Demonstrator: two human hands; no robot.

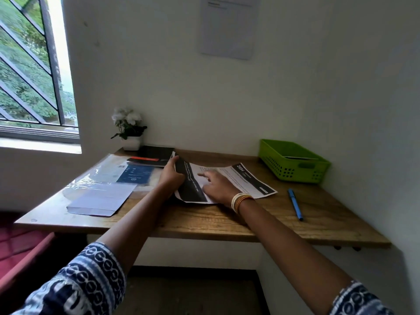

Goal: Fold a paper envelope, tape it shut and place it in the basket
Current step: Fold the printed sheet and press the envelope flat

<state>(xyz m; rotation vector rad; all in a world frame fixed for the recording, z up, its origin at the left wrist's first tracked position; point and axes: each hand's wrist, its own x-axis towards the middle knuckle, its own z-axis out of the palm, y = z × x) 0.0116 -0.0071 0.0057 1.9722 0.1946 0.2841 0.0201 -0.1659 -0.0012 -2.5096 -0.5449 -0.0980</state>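
Observation:
A printed white sheet (241, 178) with black bands lies in the middle of the wooden table (227, 219). My left hand (170, 175) grips the sheet's left edge and lifts it up off the table. My right hand (218, 186) presses flat on the middle of the sheet, fingers spread. A pale envelope (100, 200) lies flat at the table's left front. The green perforated basket (293, 164) stands at the back right, with something flat inside it.
A blue pen (295, 204) lies to the right of the sheet. A clear plastic sleeve with a dark blue card (136, 175), a black notebook (154, 155) and a potted white flower (129, 130) occupy the back left. Walls close the back and right.

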